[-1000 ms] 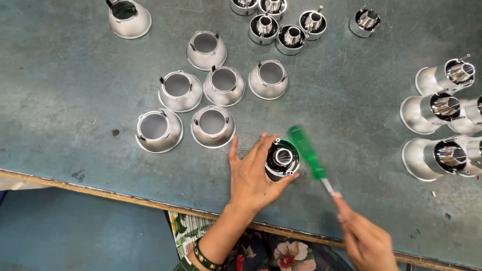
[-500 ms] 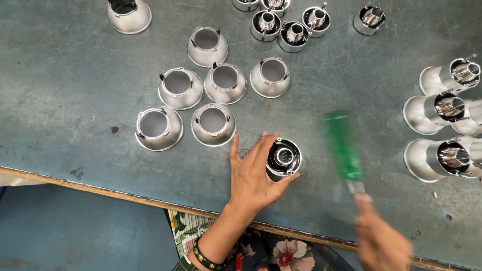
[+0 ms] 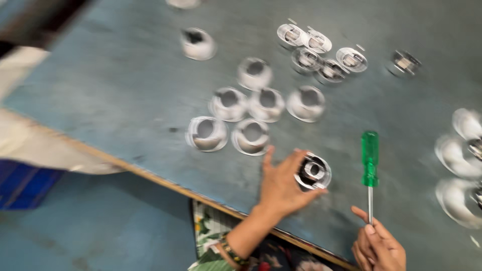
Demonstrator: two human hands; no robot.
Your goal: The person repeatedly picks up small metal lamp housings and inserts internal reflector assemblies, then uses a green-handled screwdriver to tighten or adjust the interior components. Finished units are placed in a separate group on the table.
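- Since half a second ago: green-handled screwdriver (image 3: 370, 168) now sharp and upright in view, handle away from body, no longer a swinging blur; camera swung, whole view tilted and smeared.
- Left hand (image 3: 279, 186) cupped around round metal lamp housing (image 3: 313, 172) on grey-blue worktable (image 3: 120, 85); fingers curled narrow on its near-left rim, thumb under its near edge, housing poking out right of fingertips.
- Right hand (image 3: 380, 245) pinching screwdriver shaft at lower end, fingers closed tight.
- Empty silver housings (image 3: 251, 113) clustered beyond left hand, apart from it; more at right edge, blurred.
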